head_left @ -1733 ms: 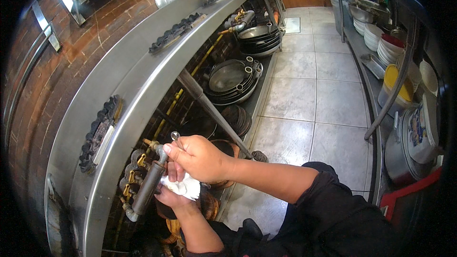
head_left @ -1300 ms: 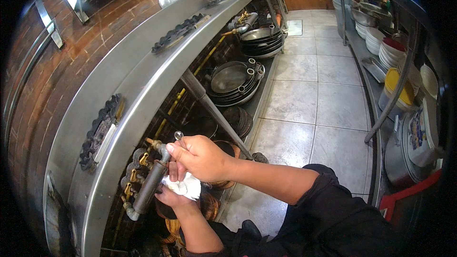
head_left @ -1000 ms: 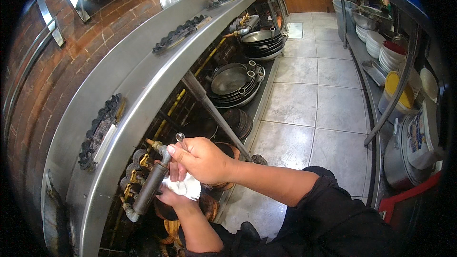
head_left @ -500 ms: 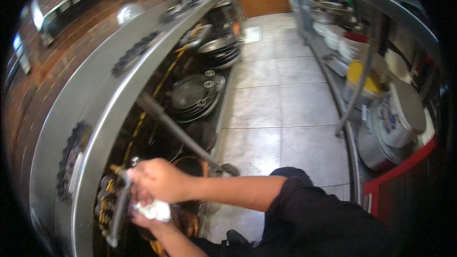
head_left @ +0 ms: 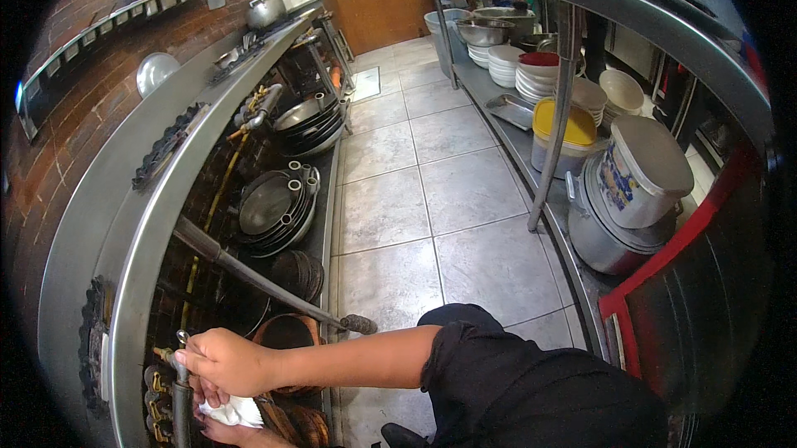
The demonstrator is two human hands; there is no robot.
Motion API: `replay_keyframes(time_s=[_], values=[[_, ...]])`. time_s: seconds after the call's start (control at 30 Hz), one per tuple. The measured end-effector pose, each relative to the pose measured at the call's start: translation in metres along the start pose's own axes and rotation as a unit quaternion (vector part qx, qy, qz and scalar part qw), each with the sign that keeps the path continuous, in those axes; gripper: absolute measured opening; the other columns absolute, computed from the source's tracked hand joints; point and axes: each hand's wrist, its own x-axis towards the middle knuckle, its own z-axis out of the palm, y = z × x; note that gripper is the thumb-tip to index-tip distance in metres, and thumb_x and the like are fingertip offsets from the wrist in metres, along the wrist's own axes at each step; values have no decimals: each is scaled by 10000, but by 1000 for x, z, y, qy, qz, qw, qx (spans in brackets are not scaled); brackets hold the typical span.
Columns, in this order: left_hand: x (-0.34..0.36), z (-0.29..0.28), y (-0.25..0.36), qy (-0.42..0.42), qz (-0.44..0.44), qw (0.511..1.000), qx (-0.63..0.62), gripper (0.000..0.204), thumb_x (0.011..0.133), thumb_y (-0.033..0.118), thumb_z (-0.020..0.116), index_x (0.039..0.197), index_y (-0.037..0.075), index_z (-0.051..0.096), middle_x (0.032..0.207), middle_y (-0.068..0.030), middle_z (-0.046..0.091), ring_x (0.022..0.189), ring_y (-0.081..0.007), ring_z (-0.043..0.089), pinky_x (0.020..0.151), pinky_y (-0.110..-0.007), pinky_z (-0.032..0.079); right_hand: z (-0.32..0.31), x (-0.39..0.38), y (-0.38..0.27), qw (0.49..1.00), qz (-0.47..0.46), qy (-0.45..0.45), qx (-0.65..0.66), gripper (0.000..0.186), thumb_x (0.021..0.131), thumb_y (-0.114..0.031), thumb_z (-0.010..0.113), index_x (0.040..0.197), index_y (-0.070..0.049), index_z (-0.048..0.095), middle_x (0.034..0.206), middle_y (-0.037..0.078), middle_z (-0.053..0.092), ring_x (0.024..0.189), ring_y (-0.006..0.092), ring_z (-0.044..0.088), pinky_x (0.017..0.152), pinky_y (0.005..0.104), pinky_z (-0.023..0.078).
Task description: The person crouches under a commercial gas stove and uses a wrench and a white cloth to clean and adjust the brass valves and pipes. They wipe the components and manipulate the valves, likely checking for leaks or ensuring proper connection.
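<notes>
At the lower left, below the front edge of a steel stove counter (head_left: 143,224), both my hands are at a gas pipe. My right hand (head_left: 235,362) is closed at the upper end of the grey metal pipe (head_left: 181,406), thumb along its fitting. Brass valves (head_left: 156,406) sit beside the pipe. Just below, my left hand (head_left: 224,433) is closed on a crumpled white cloth (head_left: 241,412), held against the pipe's side. My right hand and forearm partly cover the fingers, so their exact grip is hidden.
Stacked pans (head_left: 270,207) and a wooden-rimmed pot (head_left: 286,332) fill the shelf under the counter. A slanting metal leg (head_left: 266,278) crosses in front. Across the tiled floor (head_left: 386,278), a rack (head_left: 531,149) holds bowls, tubs and a large pot (head_left: 610,232). A kettle (head_left: 266,9) stands far off.
The whole scene has shifted left in the picture as my head turned, and the picture is sharper. My hands remain at the pipe, with the cloth still in my left hand.
</notes>
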Motion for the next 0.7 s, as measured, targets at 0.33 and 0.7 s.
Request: replay_keyframes(time_s=[0.33,0.7], values=[[-4,-16,-8,-67,64,993,66,514,919,420,384,1101,-21,575,1027,-175,641,899,-295,641,749,-380,529,-7,5,9,999,-20,5,-27,378,998,-241,374,750,30,465,535,98,547,377,148,536,372,269,448],[-1,-74,14,-43,92,995,-6,565,911,445,345,1077,-63,527,1197,-235,534,1073,-415,523,931,-529,430,-6,2,6,999,-33,15,-14,437,997,-230,349,678,39,478,508,113,552,389,158,550,394,272,465]])
